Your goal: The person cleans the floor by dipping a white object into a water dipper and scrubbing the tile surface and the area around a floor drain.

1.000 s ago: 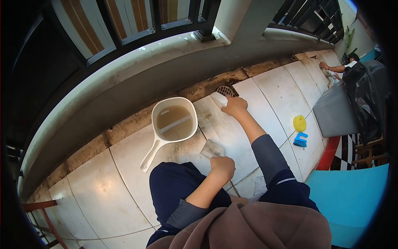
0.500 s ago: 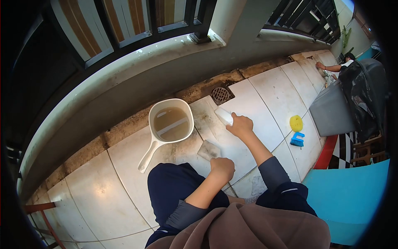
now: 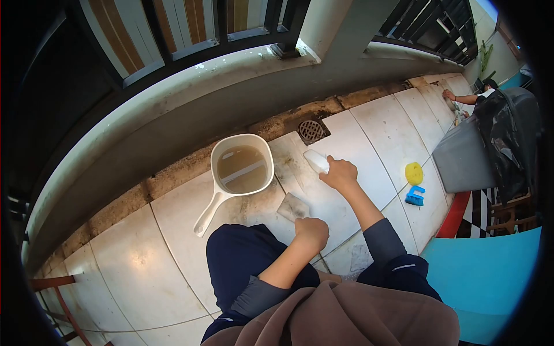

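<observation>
My right hand is closed round a white block against the stained floor tiles, just below a round drain grate. Near my knee, my left hand has its fingers curled on a grey, dirt-marked flat piece, which juts out beyond them over the tile. To the left of both hands a white long-handled dipper rests on the floor, with murky brown water in it.
A yellow sponge and a blue brush lie to the right. Beyond them stands a grey bin with a black bag. Another person's arm reaches to the floor at the far right. A low wall with railings runs behind the drain.
My right hand and the white block have moved back from the drain grate toward me, uncovering the grate. My left hand has stayed nearly in place.
</observation>
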A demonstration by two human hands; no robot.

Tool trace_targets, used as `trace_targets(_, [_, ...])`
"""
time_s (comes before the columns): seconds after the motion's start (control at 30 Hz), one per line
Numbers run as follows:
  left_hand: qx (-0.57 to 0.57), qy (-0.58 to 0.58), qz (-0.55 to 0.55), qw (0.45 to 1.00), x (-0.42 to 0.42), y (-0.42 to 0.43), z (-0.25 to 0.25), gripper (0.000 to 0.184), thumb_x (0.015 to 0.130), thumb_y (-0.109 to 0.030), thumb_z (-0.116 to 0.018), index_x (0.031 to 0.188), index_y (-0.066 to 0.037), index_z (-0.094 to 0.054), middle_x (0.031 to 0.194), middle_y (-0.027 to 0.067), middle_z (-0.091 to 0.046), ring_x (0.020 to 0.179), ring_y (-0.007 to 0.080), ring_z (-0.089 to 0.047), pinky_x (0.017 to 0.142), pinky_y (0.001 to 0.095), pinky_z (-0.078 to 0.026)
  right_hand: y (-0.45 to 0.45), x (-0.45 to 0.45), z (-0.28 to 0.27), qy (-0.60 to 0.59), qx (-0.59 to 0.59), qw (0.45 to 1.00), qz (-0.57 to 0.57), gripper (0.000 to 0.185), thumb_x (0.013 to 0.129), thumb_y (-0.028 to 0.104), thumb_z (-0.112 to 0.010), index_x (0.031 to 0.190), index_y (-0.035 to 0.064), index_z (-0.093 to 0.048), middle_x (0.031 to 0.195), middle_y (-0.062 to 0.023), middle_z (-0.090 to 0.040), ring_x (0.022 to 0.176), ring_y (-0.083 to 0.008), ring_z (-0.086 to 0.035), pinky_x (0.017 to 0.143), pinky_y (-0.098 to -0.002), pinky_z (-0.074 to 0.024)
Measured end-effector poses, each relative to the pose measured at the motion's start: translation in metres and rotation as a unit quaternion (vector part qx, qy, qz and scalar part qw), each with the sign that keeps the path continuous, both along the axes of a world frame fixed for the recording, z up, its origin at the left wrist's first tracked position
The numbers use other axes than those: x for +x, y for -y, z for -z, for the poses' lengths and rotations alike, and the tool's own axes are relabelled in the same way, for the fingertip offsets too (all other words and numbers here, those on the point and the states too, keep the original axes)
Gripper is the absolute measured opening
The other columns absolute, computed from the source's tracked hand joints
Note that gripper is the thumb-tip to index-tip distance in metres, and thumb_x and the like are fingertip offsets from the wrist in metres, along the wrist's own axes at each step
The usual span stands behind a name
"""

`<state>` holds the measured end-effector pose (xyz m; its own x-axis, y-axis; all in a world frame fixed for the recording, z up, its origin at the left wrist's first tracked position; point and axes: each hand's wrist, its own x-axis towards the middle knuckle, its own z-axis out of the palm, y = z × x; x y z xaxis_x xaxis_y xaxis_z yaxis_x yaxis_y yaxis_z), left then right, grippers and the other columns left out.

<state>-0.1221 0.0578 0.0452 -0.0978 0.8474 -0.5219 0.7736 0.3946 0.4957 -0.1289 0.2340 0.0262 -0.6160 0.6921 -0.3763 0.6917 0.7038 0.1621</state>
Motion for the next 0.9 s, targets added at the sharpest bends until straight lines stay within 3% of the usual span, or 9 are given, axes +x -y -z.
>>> trace_targets(0.53, [-0.012, -0.009, 0.003, 1.0, -0.006, 0.002, -0.003, 0.032, 0.083, -0.034, -0.054, 0.085, -0.004, -0.065, 0.089, 0.013, -0.064, 0.084, 0.0278, -0.062, 0.068, 0.0381, -0.047, -0.016, -0.012, 0.011, -0.032, 0.003, 0.999, 0.008, 0.054, 0.071, 0.039, -0.057, 0.115, 0.0112, -0.048, 0.085, -0.0103, -0.064, 0.078, -0.0254, -0.063, 0.064, -0.0358, -0.0512])
trace_targets(0.63, [-0.016, -0.013, 0.006, 1.0, -0.009, 0.0, -0.003, 0.033, 0.083, -0.034, -0.054, 0.087, -0.003, -0.065, 0.09, 0.0142, -0.064, 0.086, 0.0281, -0.062, 0.07, 0.0379, -0.047, 0.004, 0.011, 0.011, -0.028, -0.005, 0.999, -0.018, 0.06, 0.07, 0.042, -0.058, 0.121, 0.0124, -0.045, 0.083, -0.0112, -0.064, 0.077, -0.0254, -0.063, 0.063, -0.0357, -0.0508])
trace_targets(0.7, [-0.021, -0.021, 0.008, 1.0, -0.008, 0.001, -0.002, 0.035, 0.083, -0.035, -0.053, 0.088, -0.003, -0.065, 0.091, 0.0147, -0.064, 0.087, 0.0284, -0.061, 0.072, 0.0381, -0.048, 0.016, 0.035, 0.011, -0.037, -0.016, 0.999, -0.02, 0.055, 0.069, 0.042, -0.058, 0.114, 0.0119, -0.049, 0.08, -0.0146, -0.064, 0.075, -0.0292, -0.063, 0.064, -0.039, -0.0508])
trace_targets(0.9, [-0.041, -0.038, 0.042, 0.998, 0.006, 0.015, 0.016, 0.038, 0.083, -0.04, -0.052, 0.094, -0.007, -0.066, 0.098, 0.0111, -0.063, 0.092, 0.0271, -0.06, 0.075, 0.0381, -0.047, 0.035, 0.124, -0.009, -0.038, -0.086, 0.996, 0.004, 0.058, 0.073, 0.042, -0.058, 0.118, 0.0084, -0.046, 0.079, -0.0122, -0.063, 0.073, -0.0224, -0.063, 0.061, -0.0325, -0.0497])
